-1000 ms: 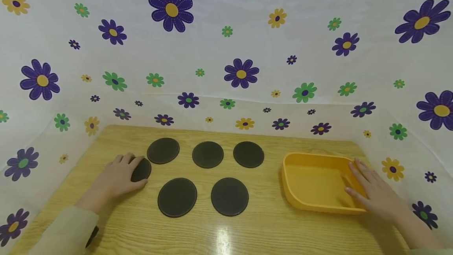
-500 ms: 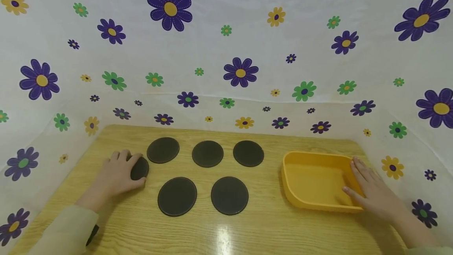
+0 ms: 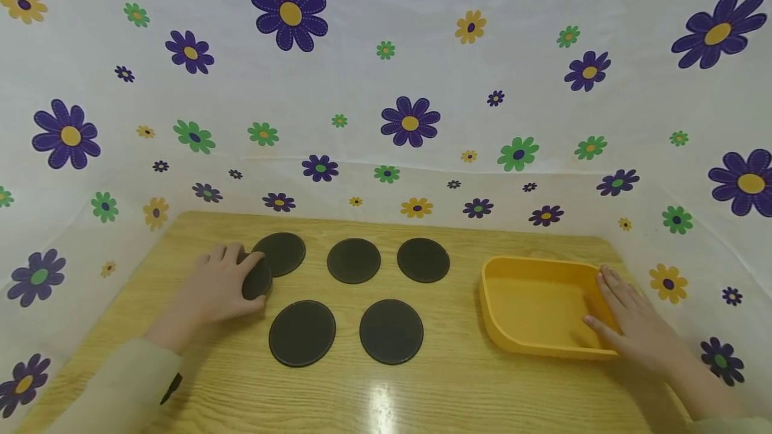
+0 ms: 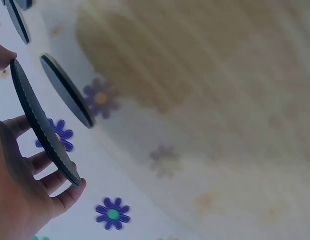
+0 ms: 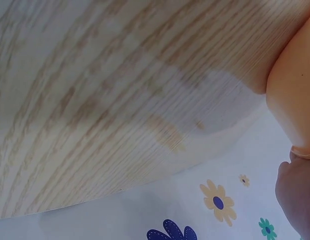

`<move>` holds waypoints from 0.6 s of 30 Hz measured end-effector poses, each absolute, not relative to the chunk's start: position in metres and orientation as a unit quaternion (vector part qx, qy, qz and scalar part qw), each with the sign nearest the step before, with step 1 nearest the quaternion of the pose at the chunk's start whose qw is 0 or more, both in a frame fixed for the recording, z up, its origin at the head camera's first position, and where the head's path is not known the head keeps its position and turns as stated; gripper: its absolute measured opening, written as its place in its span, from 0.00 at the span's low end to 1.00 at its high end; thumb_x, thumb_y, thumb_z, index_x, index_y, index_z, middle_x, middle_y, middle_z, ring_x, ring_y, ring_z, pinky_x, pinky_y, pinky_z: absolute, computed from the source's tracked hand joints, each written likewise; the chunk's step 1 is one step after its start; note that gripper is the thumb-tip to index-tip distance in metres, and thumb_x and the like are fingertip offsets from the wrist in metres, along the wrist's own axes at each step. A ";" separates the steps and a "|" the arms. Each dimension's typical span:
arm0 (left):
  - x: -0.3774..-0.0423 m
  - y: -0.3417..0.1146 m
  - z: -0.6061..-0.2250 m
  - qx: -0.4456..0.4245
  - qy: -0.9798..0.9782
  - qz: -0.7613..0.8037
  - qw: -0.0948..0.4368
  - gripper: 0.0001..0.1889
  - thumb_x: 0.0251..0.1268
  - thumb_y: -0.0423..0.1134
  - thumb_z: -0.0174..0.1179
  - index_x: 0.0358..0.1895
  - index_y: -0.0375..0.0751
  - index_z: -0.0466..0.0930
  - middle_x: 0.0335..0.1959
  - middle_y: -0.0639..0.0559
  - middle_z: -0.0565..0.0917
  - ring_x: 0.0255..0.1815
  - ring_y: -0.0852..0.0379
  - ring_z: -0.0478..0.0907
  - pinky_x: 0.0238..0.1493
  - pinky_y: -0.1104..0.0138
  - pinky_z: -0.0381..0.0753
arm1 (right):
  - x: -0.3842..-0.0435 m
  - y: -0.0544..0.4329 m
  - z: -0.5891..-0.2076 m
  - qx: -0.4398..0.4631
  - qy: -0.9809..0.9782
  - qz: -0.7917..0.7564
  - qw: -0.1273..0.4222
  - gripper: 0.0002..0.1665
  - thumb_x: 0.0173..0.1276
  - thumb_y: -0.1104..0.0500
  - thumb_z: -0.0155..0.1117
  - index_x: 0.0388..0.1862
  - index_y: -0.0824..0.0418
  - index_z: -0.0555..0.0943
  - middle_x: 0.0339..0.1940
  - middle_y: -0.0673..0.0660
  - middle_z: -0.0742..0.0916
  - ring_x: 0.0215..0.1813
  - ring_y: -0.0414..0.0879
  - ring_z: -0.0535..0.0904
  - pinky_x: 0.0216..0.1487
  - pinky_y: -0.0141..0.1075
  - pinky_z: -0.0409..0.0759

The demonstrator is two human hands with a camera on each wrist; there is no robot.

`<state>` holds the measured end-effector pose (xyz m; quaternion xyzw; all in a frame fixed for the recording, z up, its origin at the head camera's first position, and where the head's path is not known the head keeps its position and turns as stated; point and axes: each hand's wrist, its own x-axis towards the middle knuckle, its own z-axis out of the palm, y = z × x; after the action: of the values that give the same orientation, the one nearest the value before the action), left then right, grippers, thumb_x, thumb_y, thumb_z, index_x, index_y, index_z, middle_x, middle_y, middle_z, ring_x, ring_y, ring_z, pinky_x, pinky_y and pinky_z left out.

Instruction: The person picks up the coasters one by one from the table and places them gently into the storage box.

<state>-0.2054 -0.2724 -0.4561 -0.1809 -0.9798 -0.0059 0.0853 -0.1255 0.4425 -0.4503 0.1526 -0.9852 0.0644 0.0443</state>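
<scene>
My left hand grips a black round coaster by its edge, fingers on the far side and thumb on the near side. The left wrist view shows this held coaster on edge, with a stitched rim. In the head view it overlaps a coaster at the back left. Several more lie flat, such as the front-left coaster and the front-middle coaster. At the right side of a yellow tray, my right hand holds the wall, thumb over the inside.
The wooden table ends at a white flowered cloth that stands behind it and on both sides. Two more coasters lie at the back, a middle coaster and a right coaster.
My left hand first drew slightly left with its coaster, then moved right and a little away, nearer the back-left coaster. The right hand and tray have stayed nearly still.
</scene>
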 end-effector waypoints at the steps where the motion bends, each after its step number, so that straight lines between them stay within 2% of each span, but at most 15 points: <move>1: -0.206 -0.268 -0.454 -0.185 -0.979 -0.004 0.085 0.45 0.50 0.64 0.69 0.71 0.42 0.77 0.59 0.30 0.76 0.59 0.29 0.74 0.55 0.36 0.76 | -0.126 0.443 -0.450 0.153 -0.985 0.065 0.046 0.51 0.84 0.45 0.53 0.86 0.74 0.43 0.89 0.62 0.36 0.85 0.34 0.16 0.78 0.26 0.13; 8: -0.212 -0.239 -0.439 -0.214 -0.974 0.008 0.078 0.45 0.51 0.64 0.69 0.73 0.44 0.76 0.66 0.27 0.74 0.66 0.26 0.73 0.64 0.32 0.73 | -0.126 0.443 -0.451 0.154 -0.985 0.061 0.051 0.51 0.84 0.45 0.53 0.86 0.74 0.44 0.89 0.62 0.37 0.84 0.33 0.16 0.78 0.26 0.13; 18: -0.215 -0.194 -0.426 -0.272 -0.956 0.030 0.103 0.43 0.52 0.64 0.69 0.71 0.46 0.79 0.65 0.32 0.76 0.65 0.30 0.75 0.64 0.35 0.77 | -0.127 0.444 -0.452 0.160 -0.984 0.051 0.063 0.51 0.83 0.45 0.53 0.86 0.75 0.45 0.89 0.61 0.37 0.84 0.31 0.16 0.77 0.25 0.13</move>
<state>-0.2152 -0.1941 -0.4255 -0.2722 -0.9562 0.0305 0.1034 -0.1274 0.4437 -0.4525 0.1603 -0.9837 0.0515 0.0626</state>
